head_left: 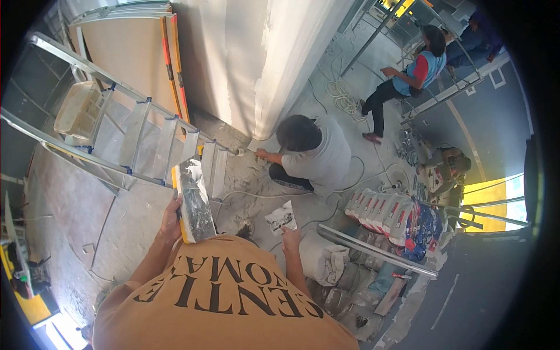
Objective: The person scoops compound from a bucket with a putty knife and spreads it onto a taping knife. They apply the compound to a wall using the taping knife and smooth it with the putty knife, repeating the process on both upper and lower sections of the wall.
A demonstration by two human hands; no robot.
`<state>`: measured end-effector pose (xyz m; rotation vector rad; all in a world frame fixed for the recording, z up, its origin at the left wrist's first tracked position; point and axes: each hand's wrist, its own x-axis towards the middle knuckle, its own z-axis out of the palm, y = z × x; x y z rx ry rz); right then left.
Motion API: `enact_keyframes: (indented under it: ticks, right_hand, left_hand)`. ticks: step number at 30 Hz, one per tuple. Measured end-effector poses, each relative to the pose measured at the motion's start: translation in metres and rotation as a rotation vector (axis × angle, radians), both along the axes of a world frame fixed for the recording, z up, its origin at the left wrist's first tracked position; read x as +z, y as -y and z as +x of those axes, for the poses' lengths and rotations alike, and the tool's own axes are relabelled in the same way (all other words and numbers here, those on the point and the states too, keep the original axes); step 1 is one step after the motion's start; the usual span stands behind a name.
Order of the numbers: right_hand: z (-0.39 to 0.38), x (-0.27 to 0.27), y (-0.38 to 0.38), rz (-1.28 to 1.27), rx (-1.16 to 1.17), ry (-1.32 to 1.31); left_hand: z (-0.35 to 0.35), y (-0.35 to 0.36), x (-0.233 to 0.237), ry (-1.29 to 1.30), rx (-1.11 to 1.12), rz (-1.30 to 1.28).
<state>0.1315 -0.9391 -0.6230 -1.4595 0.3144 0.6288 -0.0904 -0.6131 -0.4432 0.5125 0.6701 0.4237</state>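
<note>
My left hand [170, 220] is closed on the yellow edge of a wide filling knife [197, 204]. White compound clings to the upper part of its long metal blade, and grey smears run lower down. Held out in front of my chest, a putty knife [281, 218] is gripped in my right hand [290, 238]. Its flat blade carries white and dark smears. The two tools are apart, with the floor showing between them. Part of each hand's grip is hidden.
An aluminium stepladder [135, 134] bearing a plastic tub [79, 111] stands left. A crouching person [318, 151] works by the white wall [233, 58]. Stacked bags [379, 216] and a metal rail [379, 251] lie right. Cables cross the dusty floor. Other people are farther off.
</note>
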Motion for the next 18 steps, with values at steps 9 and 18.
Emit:
enact_keyframes:
  ticks: [9, 18]
  right_hand:
    - [-0.004, 0.013, -0.005, -0.025, -0.028, -0.031]
    - [0.003, -0.001, -0.004, 0.056, 0.083, 0.002]
  left_hand:
    - [-0.003, 0.000, -0.006, -0.004, 0.015, 0.026]
    - [-0.004, -0.001, -0.002, 0.001, 0.022, 0.017]
